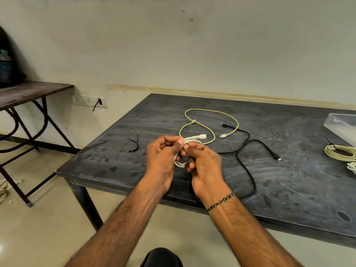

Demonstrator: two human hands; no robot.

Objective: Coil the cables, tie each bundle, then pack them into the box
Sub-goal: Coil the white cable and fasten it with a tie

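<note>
the dark table (289, 189) is kept bare near its front edge. above it, a coiled white cable (189, 140) is pinched by the curled fingers of the left hand (163, 155) and right hand (204, 162).

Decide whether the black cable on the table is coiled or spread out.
Spread out: the black cable snakes loosely across the table, both plugs apart, no loops gathered.

I had just one camera, worn on the person's head. It looked forward and down, very close to both forearms. It saw most of the dark table (269, 189), the wall behind, and some floor.
</note>
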